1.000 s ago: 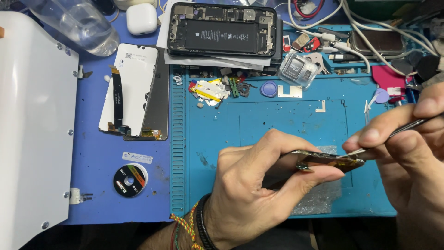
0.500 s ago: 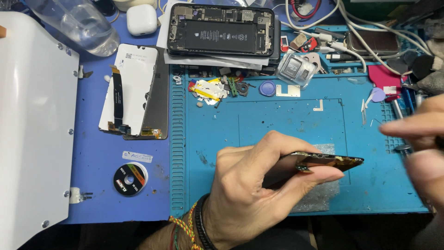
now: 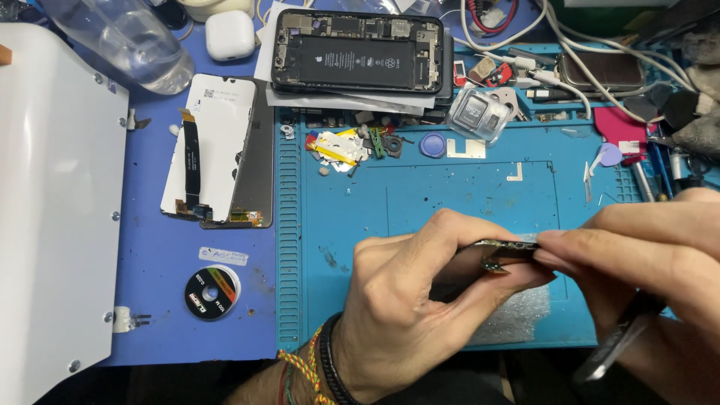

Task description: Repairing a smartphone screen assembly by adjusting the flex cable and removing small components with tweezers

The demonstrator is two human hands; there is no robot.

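White panel (image 3: 56,210): a large, flat sheet along the left edge of the bench, lying flat with small screws at its rim.
Work mat (image 3: 450,187): a teal mat across the middle and right, on a blue bench cover; both hands work above its near part.
Open phone (image 3: 358,54): far centre, back off, dark battery showing, resting on a stack of thin sheets.
Screen panel (image 3: 217,150): left of the mat, face down, with a black ribbon cable along it.
Left hand (image 3: 420,307): near centre, fingers and thumb clenched round the circuit board (image 3: 504,253), holding it edge-on above the mat.
Right hand (image 3: 652,255): near right, fingertips pinched on the board's right end; a dark tool (image 3: 619,337) also sits tucked in this hand.
Circuit board, handling: thin, light and stiff, probably brittle, with tiny parts that look easily knocked off; best held by its bare edges, as the left hand does.
Tape roll (image 3: 212,292): small, flat on the blue cover, near left.
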